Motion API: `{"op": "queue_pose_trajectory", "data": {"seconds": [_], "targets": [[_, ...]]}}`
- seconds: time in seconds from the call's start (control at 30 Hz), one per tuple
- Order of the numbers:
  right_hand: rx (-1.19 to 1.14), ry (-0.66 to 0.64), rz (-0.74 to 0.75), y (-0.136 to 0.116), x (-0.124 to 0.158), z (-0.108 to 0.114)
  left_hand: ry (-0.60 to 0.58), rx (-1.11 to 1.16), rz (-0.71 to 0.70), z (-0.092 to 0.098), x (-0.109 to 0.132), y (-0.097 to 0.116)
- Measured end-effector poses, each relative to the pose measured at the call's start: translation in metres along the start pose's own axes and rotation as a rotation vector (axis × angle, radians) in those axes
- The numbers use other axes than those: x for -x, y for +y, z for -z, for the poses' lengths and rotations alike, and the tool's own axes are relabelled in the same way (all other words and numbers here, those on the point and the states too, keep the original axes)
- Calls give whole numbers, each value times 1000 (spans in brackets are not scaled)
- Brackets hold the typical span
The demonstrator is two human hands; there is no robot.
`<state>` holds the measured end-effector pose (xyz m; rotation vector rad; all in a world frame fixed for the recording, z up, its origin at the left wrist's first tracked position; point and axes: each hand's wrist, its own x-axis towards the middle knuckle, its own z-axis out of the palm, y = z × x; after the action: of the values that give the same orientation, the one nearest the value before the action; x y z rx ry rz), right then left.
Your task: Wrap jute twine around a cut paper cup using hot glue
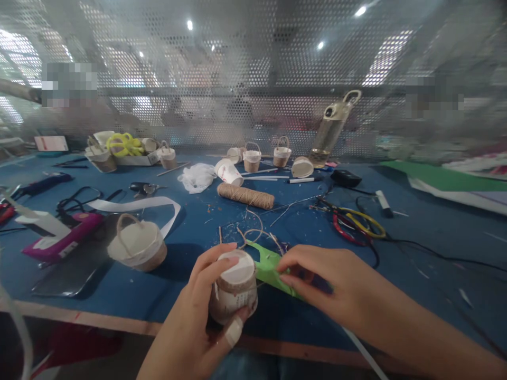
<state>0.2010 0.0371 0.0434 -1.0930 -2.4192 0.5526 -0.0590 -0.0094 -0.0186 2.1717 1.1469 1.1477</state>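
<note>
My left hand is wrapped around a small paper cup partly bound in twine, held upside down near the table's front edge; a bandage covers the thumb. My right hand is closed in a pinch on a green piece that lies on the table beside the cup. A thin twine strand curls on the blue table just behind both hands.
A finished twine-handled cup basket stands left of my hands, beside a pink glue gun and a white ribbon. A twine spool, scissors, more cup baskets and a bottle lie farther back, before a perforated screen.
</note>
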Motion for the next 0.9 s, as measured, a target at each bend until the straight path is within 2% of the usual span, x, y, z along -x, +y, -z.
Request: {"op": "queue_pose_trajectory", "data": {"seconds": [0.1, 0.2, 0.3, 0.43, 0.5, 0.7, 0.83, 0.9], "targets": [[52, 6, -3, 9, 6, 2, -12, -45, 8, 2, -2, 2], [158, 88, -13, 24, 16, 6, 9, -59, 37, 2, -2, 4], [312, 167, 102, 42, 30, 13, -8, -71, 41, 2, -1, 3], [442, 9, 139, 63, 50, 20, -40, -76, 20, 2, -2, 2], [471, -43, 112, 69, 56, 20, -33, -79, 18, 2, -3, 2], [312, -133, -34, 71, 51, 19, 2, -66, 40, 0, -2, 2], [253, -157, -69, 68, 46, 21, 1, 13, 107, -1, -1, 2], [248, -153, -82, 66, 46, 21, 5, 22, 95, 0, -1, 2]]}}
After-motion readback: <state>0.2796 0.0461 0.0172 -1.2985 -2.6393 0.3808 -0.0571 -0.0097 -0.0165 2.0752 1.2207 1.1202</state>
